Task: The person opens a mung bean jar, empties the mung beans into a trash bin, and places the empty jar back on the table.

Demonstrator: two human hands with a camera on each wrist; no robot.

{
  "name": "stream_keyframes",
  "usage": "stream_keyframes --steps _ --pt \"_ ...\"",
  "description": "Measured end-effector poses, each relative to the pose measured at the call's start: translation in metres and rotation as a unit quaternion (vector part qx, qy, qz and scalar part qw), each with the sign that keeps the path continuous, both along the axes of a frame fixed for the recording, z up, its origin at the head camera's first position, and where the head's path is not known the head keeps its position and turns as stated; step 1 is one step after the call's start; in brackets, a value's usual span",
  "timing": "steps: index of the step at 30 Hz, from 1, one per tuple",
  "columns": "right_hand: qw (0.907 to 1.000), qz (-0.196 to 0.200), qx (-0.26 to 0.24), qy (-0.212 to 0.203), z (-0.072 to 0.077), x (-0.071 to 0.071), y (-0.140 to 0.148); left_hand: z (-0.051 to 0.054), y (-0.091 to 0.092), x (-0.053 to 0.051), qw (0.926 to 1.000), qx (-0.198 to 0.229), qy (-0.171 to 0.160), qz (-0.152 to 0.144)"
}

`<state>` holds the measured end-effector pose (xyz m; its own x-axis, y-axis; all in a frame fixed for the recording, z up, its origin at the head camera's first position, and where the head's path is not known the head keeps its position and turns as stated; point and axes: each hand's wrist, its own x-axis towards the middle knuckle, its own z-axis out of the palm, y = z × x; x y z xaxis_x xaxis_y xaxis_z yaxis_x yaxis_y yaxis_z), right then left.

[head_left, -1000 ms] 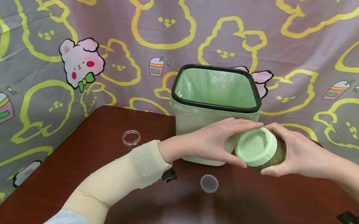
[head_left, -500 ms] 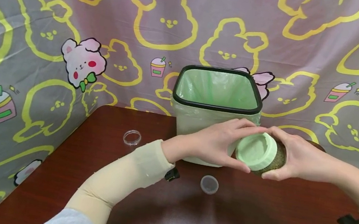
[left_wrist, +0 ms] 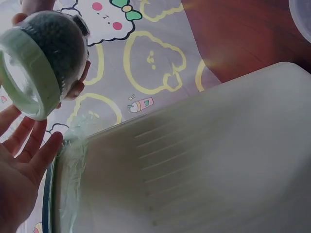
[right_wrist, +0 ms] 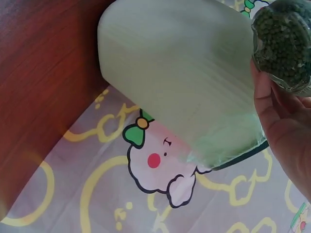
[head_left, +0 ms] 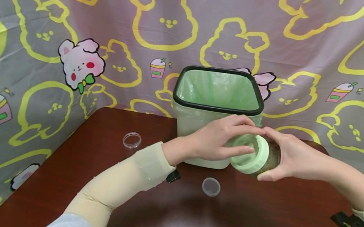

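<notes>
My right hand [head_left: 300, 156] grips a clear jar [head_left: 271, 161] from the side, with fingers above and thumb below. Small dark greenish pellets fill the jar, as the right wrist view shows. The jar is tilted, its pale green lid [head_left: 247, 164] turned toward my left hand [head_left: 213, 138]. That hand's fingers reach to the top of the lid's rim, while the thumb lies in front of the lid's face. In the left wrist view the fingers look loosely extended beside the green lid [left_wrist: 31, 73], and the thumb tip stands apart from it.
A pale bin [head_left: 198, 119] with a black rim and green liner stands directly behind the hands. On the dark red table [head_left: 155, 209] lie a flat translucent disc [head_left: 211, 187] and a clear plastic ring [head_left: 131, 140]. A patterned cloth [head_left: 112, 12] hangs behind and at the left.
Both hands and the jar have shifted slightly left. My left thumb has moved up from the lid's lower edge to in front of its face, loosening the hold on the rim.
</notes>
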<state>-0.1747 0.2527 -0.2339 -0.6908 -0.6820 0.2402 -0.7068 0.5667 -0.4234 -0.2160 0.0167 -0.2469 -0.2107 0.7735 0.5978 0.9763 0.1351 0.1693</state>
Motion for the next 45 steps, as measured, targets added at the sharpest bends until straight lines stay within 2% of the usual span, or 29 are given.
stream_keyframes --steps 6,12,20,30,37,45 --pt "0.9999 -0.015 0.000 0.005 -0.0002 0.0007 0.0023 0.0002 -0.0021 0.0026 0.9998 -0.014 0.006 0.010" --pt "0.9987 -0.041 0.009 0.029 0.0025 0.0019 0.0046 0.0026 -0.0054 0.0049 0.9993 -0.032 0.008 0.019" --pt "0.9982 -0.044 0.014 0.039 0.0038 0.0032 0.0056 0.0056 -0.0054 0.0073 0.9937 -0.096 -0.019 0.056" --pt "0.9980 -0.045 0.012 0.044 0.0050 0.0045 0.0057 0.0037 -0.0033 0.0073 0.9972 -0.063 0.030 0.029" --pt "0.9983 -0.038 -0.001 0.044 0.0015 0.0031 0.0069 0.0027 -0.0005 0.0069 0.9985 -0.053 0.016 0.003" --pt "0.9982 -0.042 -0.001 0.042 -0.0004 0.0024 0.0061 0.0033 0.0011 0.0086 0.9967 -0.076 -0.007 0.029"
